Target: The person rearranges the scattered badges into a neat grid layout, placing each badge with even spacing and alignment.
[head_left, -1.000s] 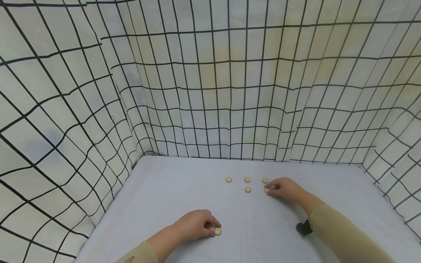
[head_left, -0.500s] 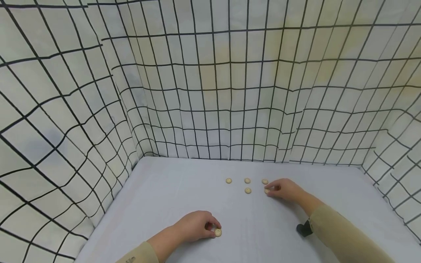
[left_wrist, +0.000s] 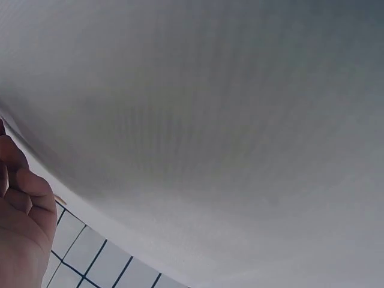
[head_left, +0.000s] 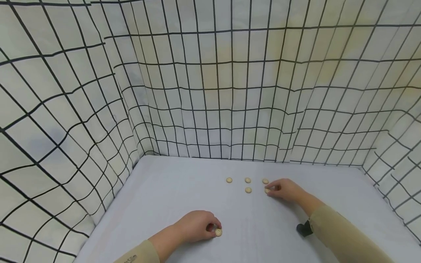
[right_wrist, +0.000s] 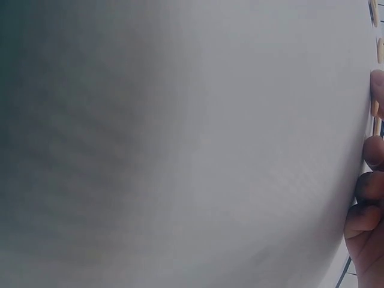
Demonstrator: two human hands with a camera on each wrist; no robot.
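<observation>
My left hand (head_left: pixel 197 225) pinches a round beige button (head_left: pixel 218 232) between thumb and index finger, low over the near part of the white table. Farther off and to the right, my right hand (head_left: pixel 285 190) pinches a second button (head_left: pixel 267 190), partly hidden by its fingertips. Behind that one lies a far row of three like buttons: a left one (head_left: pixel 229 180), a middle one (head_left: pixel 248 180) and a right one (head_left: pixel 265 181). Another button (head_left: pixel 248 190) lies just in front of the middle one. Both wrist views show mostly blurred cloth, with curled fingers at the edge.
A white cloth covers the table (head_left: pixel 158 190). White walls with a black grid (head_left: pixel 204 98) close it in at the back and both sides. Under the right sleeve (head_left: pixel 342 230) a small black object (head_left: pixel 304 229) sticks out near the wrist.
Both hands keep the same grip and place. Only the head view has shifted by a few pixels.
</observation>
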